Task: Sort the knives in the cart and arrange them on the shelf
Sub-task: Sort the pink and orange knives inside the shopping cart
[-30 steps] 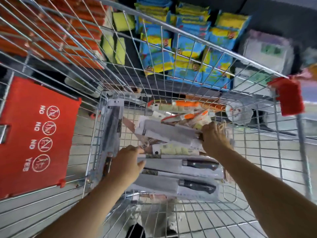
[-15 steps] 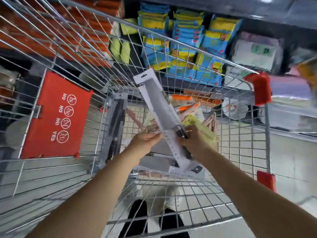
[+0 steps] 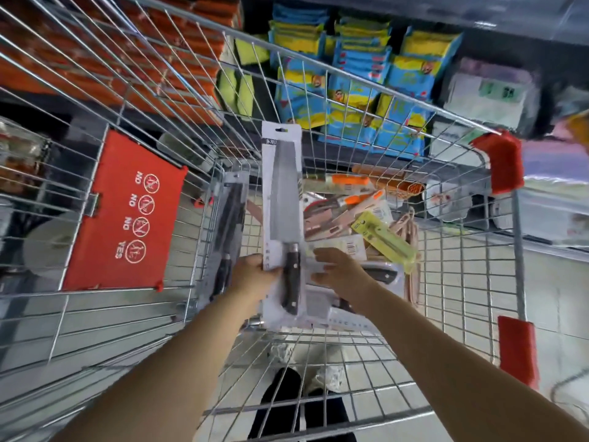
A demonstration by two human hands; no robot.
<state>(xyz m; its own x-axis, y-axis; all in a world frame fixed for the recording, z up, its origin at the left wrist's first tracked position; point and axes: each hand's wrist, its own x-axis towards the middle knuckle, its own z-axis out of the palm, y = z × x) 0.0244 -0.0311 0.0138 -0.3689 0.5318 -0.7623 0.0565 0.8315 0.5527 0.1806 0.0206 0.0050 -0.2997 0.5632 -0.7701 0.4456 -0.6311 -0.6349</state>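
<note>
A packaged cleaver with a black handle (image 3: pixel 284 215) stands upright on its white card above the wire cart (image 3: pixel 350 97). My left hand (image 3: pixel 255 275) grips the card's lower left edge beside the handle. My right hand (image 3: pixel 341 272) is just right of the card, fingers curled toward a white packet below; whether it holds anything is unclear. More packaged knives lie in the cart: orange-handled ones (image 3: pixel 350 181), a yellow-carded one (image 3: pixel 384 239), a black-handled one (image 3: pixel 382 275) under my right hand, and a dark one (image 3: pixel 229 224) leaning on the left wall.
The cart's red child-seat flap (image 3: pixel 124 218) hangs at left. Red corner bumpers (image 3: pixel 503 161) mark the cart's right side. Behind the cart, shelves hold blue-and-yellow packets (image 3: pixel 353 87) and orange packs (image 3: pixel 178 43). My dark shoes (image 3: pixel 280 400) show through the cart's floor.
The cleaver pack has risen out of the pile and turned from tilted to upright. My left hand has taken its lower edge. My right hand has come off the pack and moved slightly right.
</note>
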